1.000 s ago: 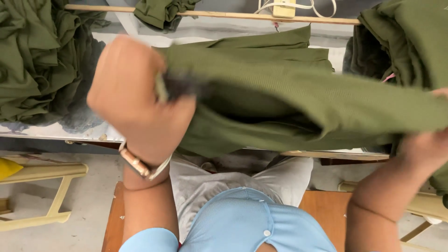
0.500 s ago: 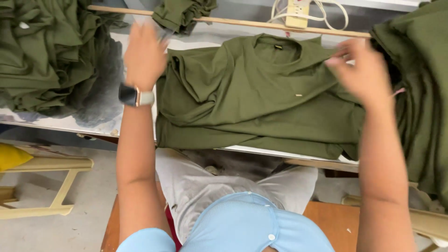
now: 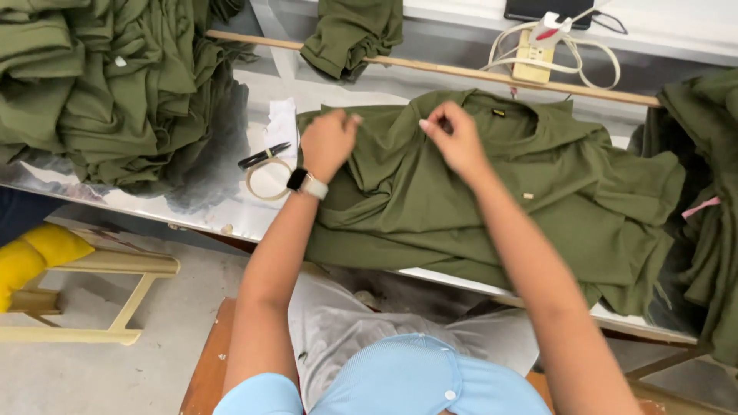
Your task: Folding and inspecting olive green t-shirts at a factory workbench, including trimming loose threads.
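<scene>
An olive green shirt (image 3: 538, 192) lies spread on the shiny metal table (image 3: 231, 207), collar toward the far side. My left hand (image 3: 329, 142), with a watch on its wrist, pinches the fabric near the shirt's left shoulder. My right hand (image 3: 453, 138) grips a fold of the cloth just left of the collar. Both hands sit close together on the upper left part of the garment.
A big heap of olive garments (image 3: 100, 84) fills the table's left, more hang at the right (image 3: 707, 215). Small black scissors (image 3: 263, 156) and a tape ring (image 3: 267, 178) lie left of the shirt. A power strip with white cable (image 3: 538, 54) sits behind. A yellow-cushioned stool (image 3: 69, 269) stands below left.
The shirt, held up in the air a second ago, now lies on the table. Both hands have come inward from the shirt's sides and closed on fabric near the collar.
</scene>
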